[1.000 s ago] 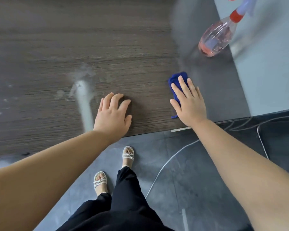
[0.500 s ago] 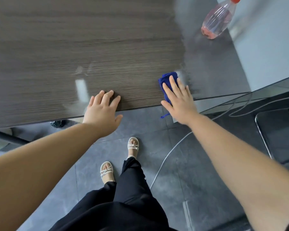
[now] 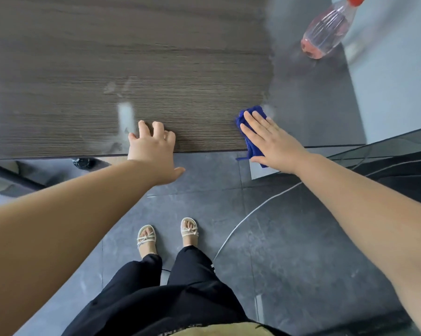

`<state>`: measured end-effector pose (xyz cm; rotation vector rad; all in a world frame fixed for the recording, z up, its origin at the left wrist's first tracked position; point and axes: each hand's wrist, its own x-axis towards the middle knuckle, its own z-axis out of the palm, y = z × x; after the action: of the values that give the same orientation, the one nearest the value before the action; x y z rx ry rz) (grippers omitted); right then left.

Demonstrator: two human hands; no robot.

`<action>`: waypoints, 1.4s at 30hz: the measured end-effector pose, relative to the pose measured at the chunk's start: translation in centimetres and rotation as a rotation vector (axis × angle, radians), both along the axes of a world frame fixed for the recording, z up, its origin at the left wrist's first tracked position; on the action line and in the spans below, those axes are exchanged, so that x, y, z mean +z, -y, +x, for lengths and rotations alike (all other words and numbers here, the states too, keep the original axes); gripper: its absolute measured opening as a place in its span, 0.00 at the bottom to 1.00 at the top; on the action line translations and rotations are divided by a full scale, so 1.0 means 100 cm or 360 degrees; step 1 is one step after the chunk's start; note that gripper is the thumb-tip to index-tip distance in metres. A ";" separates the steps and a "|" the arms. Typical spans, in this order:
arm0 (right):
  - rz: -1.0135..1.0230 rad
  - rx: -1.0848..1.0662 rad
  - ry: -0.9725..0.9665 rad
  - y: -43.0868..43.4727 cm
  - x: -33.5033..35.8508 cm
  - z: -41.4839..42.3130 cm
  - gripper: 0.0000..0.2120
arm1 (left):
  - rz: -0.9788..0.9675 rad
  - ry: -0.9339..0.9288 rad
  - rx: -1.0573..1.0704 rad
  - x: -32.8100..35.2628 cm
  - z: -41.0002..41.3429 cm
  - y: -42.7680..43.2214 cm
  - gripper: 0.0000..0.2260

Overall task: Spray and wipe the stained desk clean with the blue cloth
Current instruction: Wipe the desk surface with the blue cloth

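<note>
The dark wood-grain desk point(image 3: 180, 69) fills the upper part of the view. Whitish smears point(image 3: 126, 117) lie near its front edge, just left of my left hand point(image 3: 153, 149). That hand rests on the desk's front edge with fingers curled onto the top, holding nothing. My right hand point(image 3: 270, 139) presses flat on the blue cloth point(image 3: 252, 132), which hangs partly over the front edge. A clear spray bottle point(image 3: 326, 32) with pink liquid and a red collar stands at the desk's far right.
A pale wall point(image 3: 393, 69) borders the desk on the right. Below the edge is a grey tiled floor point(image 3: 204, 195) with a white cable point(image 3: 241, 229), my sandalled feet, and black furniture with dark cables point(image 3: 398, 161) at the right.
Both hands have slid back to the desk's front edge. The cloth has come with my right hand and now overhangs the edge. The view has tilted down, showing more floor.
</note>
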<state>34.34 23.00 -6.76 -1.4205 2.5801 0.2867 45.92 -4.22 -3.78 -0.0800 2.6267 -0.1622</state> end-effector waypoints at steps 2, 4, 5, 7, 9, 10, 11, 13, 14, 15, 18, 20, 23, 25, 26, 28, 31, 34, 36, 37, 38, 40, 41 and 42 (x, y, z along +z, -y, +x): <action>-0.0094 0.0075 -0.0096 -0.019 -0.004 -0.008 0.45 | -0.0025 -0.0014 0.0002 -0.002 0.001 -0.001 0.40; -0.0178 0.0121 -0.0167 -0.036 -0.007 -0.016 0.43 | -0.0044 -0.0021 0.0008 -0.003 0.001 -0.002 0.42; -0.0217 0.0130 -0.0189 -0.041 -0.009 -0.018 0.42 | -0.0049 -0.0007 0.0010 -0.004 0.001 -0.003 0.43; -0.0270 0.0126 -0.0203 -0.041 -0.016 -0.020 0.41 | -0.0059 0.0033 0.0023 -0.007 0.003 -0.002 0.46; -0.0305 0.0109 -0.0198 -0.035 -0.019 -0.018 0.41 | -0.0052 0.0049 0.0019 -0.008 0.005 -0.001 0.48; -0.0327 0.0115 -0.0200 -0.029 -0.021 -0.017 0.42 | -0.0039 0.0054 0.0029 -0.008 0.006 0.000 0.48; -0.0348 0.0121 -0.0207 -0.021 -0.022 -0.013 0.42 | -0.0015 0.0062 0.0037 -0.007 0.007 0.002 0.48; -0.0399 0.0172 -0.0210 0.012 -0.026 -0.003 0.42 | 0.0033 0.0065 0.0047 -0.005 0.008 0.005 0.46; -0.0445 0.0207 -0.0211 0.034 -0.029 0.004 0.41 | 0.0059 0.0062 0.0048 -0.003 0.008 0.007 0.45; -0.0500 0.0240 -0.0206 0.056 -0.031 0.011 0.40 | 0.0082 0.0062 0.0052 -0.001 0.008 0.008 0.45; -0.0587 0.0321 -0.0167 0.087 -0.032 0.021 0.38 | 0.0113 0.0095 0.0075 0.004 0.008 0.008 0.44; -0.0566 0.0401 -0.0148 0.070 -0.029 0.013 0.38 | 0.0115 0.0120 0.0065 0.005 0.009 0.009 0.44; -0.0525 0.0398 -0.0186 0.024 -0.027 -0.006 0.41 | 0.0129 0.0131 0.0034 0.005 0.008 0.014 0.45; -0.0455 0.0329 -0.0207 0.004 -0.027 -0.010 0.42 | 0.0143 0.0157 0.0025 0.005 0.008 0.016 0.45; -0.0441 0.0297 -0.0214 0.004 -0.028 -0.011 0.43 | 0.0151 0.0178 0.0029 0.005 0.008 0.018 0.46; -0.0432 0.0216 -0.0211 0.019 -0.028 -0.005 0.43 | 0.0206 0.0200 0.0024 0.006 0.009 0.020 0.45; -0.0484 0.0212 -0.0245 0.069 -0.029 0.014 0.42 | 0.0452 0.0082 0.0085 0.009 0.005 0.032 0.40; -0.0577 0.0235 -0.0256 0.134 -0.031 0.040 0.37 | 0.0757 -0.0194 0.0322 0.009 0.007 0.057 0.29; -0.0613 0.0208 -0.0203 0.162 -0.031 0.052 0.36 | 0.0728 -0.0380 0.0473 0.008 0.014 0.078 0.26; -0.0604 0.0225 -0.0187 0.164 -0.030 0.052 0.37 | 0.0658 -0.0430 0.0523 0.006 0.018 0.088 0.26; -0.0594 0.0276 -0.0186 0.161 -0.029 0.049 0.38 | 0.0576 -0.0452 0.0558 0.005 0.024 0.100 0.27; -0.0571 0.0405 -0.0205 0.139 -0.028 0.037 0.40 | 0.0430 -0.0452 0.0624 0.004 0.037 0.128 0.32; -0.0564 0.0437 -0.0231 0.124 -0.029 0.030 0.41 | 0.0378 -0.0449 0.0664 0.003 0.044 0.142 0.34; -0.0563 0.0431 -0.0250 0.109 -0.030 0.025 0.42 | 0.0341 -0.0446 0.0704 0.001 0.051 0.153 0.36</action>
<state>36.81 12.05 -9.72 -1.9475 2.6554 -0.0292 50.99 -19.55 -3.72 -0.6431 2.8038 0.3029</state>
